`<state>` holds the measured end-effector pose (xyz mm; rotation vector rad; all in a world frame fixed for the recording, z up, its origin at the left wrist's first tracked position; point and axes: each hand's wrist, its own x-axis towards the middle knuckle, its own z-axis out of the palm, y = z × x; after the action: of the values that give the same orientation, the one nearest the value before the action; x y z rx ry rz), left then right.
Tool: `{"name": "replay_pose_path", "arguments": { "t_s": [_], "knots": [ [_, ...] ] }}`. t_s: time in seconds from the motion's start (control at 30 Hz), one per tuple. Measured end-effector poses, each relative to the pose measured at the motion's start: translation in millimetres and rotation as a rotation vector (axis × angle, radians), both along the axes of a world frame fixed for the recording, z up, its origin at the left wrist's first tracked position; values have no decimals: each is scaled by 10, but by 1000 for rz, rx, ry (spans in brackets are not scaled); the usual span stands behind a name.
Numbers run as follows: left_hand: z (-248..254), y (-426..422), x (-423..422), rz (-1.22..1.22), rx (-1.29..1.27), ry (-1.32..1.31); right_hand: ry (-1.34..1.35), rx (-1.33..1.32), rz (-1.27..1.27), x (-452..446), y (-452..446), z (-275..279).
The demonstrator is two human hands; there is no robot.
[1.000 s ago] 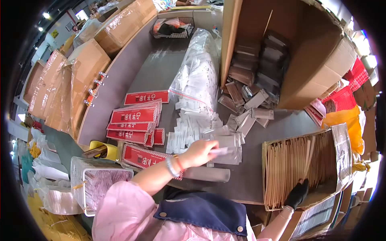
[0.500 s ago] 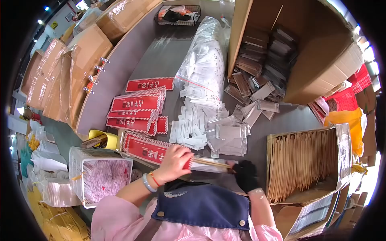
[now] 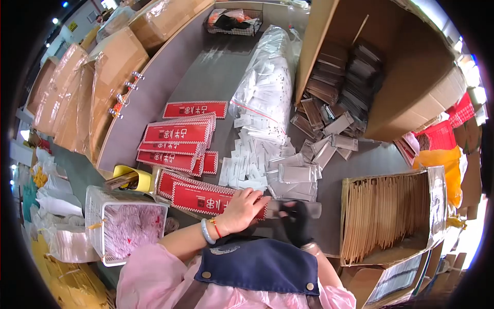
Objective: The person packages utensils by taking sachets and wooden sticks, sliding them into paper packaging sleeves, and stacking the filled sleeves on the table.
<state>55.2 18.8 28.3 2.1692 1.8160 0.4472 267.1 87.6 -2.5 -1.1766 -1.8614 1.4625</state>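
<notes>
My left hand (image 3: 242,211), with a bracelet and red cord at its wrist, grips the right end of a red printed paper sleeve (image 3: 198,200). That sleeve lies over another red sleeve (image 3: 163,180) at the table's front. Just to the right is my right hand (image 3: 297,224) in a black glove with bare fingertips. Its fingers are curled in at the sleeve's end, slightly blurred, and what they hold is hidden. A clear flat packet (image 3: 314,209) shows behind the glove. Beyond my hands lie a pile of small white packets (image 3: 242,167) and several clear packets (image 3: 296,174).
Red sleeves (image 3: 175,133) are stacked at left. A cardboard box of wooden sticks (image 3: 388,216) stands at right; a larger open carton (image 3: 411,103) with dark packets is behind. A white basket (image 3: 98,226) and yellow container (image 3: 139,177) stand at left. A plastic bag (image 3: 270,67) lies at centre.
My left hand has moved right with the red sleeve, exposing more of the sleeve beneath. My right hand has come left toward it. The wooden sticks between my hands are no longer visible.
</notes>
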Motion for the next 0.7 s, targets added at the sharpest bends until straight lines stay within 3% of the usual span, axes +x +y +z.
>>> {"name": "replay_pose_path", "arguments": {
  "t_s": [0.07, 0.13, 0.27, 0.33, 0.4, 0.47, 0.5, 0.6, 0.7],
  "knots": [
    [-21, 27, 29, -155, 120, 115, -42, -98, -91, 108, 59, 77],
    [-7, 100, 54, -216, 51, 116, -601, 767, 215, 59, 132, 403],
    [238, 189, -72, -317, -86, 108, -606, 627, 371, 179, 202, 198],
    [432, 231, -421, -337, 42, 130, -576, 664, 324, 308, 253, 253],
    [502, 308, -924, -164, -142, 127, -561, 623, 64, 394, 287, 334],
    [510, 254, -1265, 82, 233, 510, -527, 687, 33, 389, 260, 344],
    [425, 175, -1315, 191, 168, 473, -586, 702, 116, 343, 225, 448],
    [131, -171, -697, 331, 118, -19, -618, 702, 208, 238, 156, 580],
    [-138, -348, -292, 499, 36, 29, -605, 702, 249, 196, 131, 608]
  ]
}}
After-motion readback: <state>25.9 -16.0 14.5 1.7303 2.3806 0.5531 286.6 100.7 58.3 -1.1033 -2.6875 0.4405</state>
